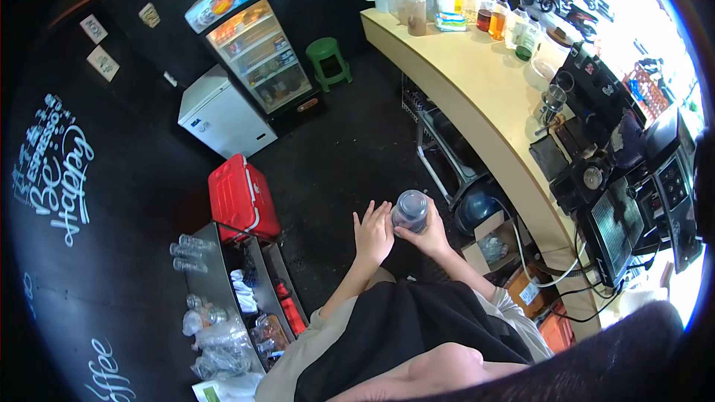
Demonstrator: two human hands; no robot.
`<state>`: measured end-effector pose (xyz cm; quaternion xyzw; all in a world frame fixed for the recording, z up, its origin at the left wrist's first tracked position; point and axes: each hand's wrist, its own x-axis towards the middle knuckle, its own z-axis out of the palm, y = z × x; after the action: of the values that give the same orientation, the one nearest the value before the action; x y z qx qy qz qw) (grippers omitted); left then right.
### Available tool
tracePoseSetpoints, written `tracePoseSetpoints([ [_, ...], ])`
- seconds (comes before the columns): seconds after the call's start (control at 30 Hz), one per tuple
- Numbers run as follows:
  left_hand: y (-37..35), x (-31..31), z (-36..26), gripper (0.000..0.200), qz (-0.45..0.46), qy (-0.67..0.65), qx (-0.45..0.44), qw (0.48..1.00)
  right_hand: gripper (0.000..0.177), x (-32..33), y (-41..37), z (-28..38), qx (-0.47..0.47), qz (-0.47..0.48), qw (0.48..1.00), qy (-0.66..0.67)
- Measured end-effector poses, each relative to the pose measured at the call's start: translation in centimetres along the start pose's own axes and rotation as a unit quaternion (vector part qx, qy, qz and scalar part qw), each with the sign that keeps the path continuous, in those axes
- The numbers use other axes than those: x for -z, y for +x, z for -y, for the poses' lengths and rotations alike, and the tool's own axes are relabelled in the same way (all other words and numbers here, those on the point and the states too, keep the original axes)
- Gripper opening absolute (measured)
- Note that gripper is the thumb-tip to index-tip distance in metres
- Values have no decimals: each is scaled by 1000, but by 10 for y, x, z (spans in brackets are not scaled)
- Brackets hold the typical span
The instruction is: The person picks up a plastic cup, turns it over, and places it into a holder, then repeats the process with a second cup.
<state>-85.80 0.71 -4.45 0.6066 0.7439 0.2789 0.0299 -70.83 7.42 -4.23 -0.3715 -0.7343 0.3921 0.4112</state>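
A clear plastic cup (410, 211) with a lid, dark inside, is held in front of me above the dark floor. My right hand (430, 237) wraps around it from below and the right. The fingers of my left hand (372, 234) are spread, and its palm lies flat against the cup's left side. Both forearms come up from my black apron (402, 335) at the bottom of the view.
A curved beige counter (477, 97) runs along the right with jugs, bottles and coffee machines (625, 208). Under it are a blue water jug (477, 208) and boxes. A red cooler (240, 197), a shelf of cups (223, 290), a drinks fridge (261, 59) and a green stool (328, 59) stand on the left.
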Motion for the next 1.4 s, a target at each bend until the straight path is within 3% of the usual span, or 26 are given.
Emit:
tracePoseSetpoints([
  [0.4, 163, -38, 37, 37, 105, -48, -127, 985, 90, -9, 107, -34, -126, -101, 987, -9],
  [0.53, 230, -44, 54, 38, 123, -50, -158, 979, 85, -22, 155, -55, -64, -136, 987, -48],
  [0.8, 307, -79, 67, 40, 150, -36, -183, 971, 88, -32, 214, -68, -101, -203, 974, -2],
  [1.17, 379, -156, -17, 41, 233, -97, -317, 914, 95, 51, 241, -122, -185, -352, 917, -32],
  [1.4, 451, -211, -111, 39, 232, -118, -393, 882, 91, 146, 286, -155, -145, -414, 894, -94],
])
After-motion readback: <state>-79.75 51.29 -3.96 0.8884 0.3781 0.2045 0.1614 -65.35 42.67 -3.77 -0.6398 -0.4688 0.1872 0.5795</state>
